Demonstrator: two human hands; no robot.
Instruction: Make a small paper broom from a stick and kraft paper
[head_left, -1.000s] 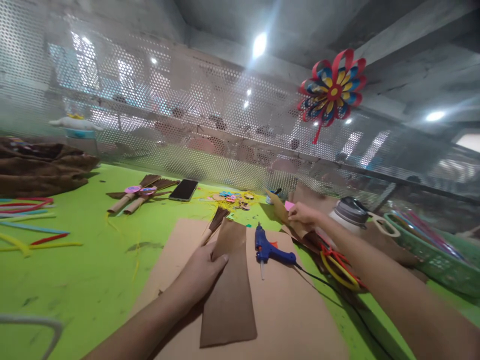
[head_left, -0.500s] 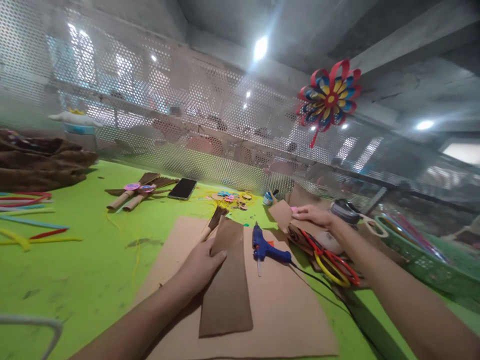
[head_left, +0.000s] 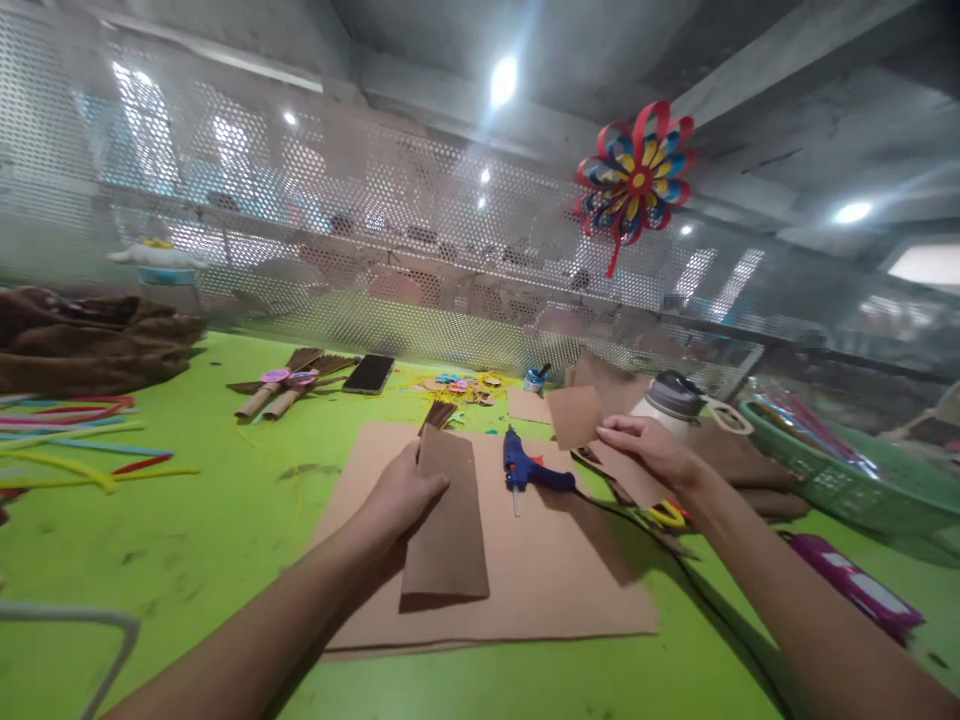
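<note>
My left hand [head_left: 400, 492] is closed on a folded strip of dark brown paper [head_left: 452, 530], thumb across its face. A fringed brown paper bundle [head_left: 438, 413] sticks up from behind that strip, apparently in the same hand. To the right, my right hand [head_left: 646, 450] pinches a piece of brown paper [head_left: 576, 418] by its edge, raised above the things on the table. Between the hands a blue glue gun [head_left: 536, 472] lies on a tan cardboard sheet [head_left: 562, 595], its black cord trailing right. Yellow-handled scissors [head_left: 666, 515] are mostly hidden under the right-hand paper.
Two rolled paper figures [head_left: 277, 385] and a phone [head_left: 369, 374] lie at the back left. Colourful scraps [head_left: 465, 388] and a small blue-labelled bottle [head_left: 535, 380] sit further back. At right are a lidded cup [head_left: 673, 400], a green basket [head_left: 847, 490] and a purple case [head_left: 855, 585].
My right hand has lifted the brown paper piece from the pile and drawn it nearer, now covering most of the scissors. The left hand still holds the strip. The camera view has shifted.
</note>
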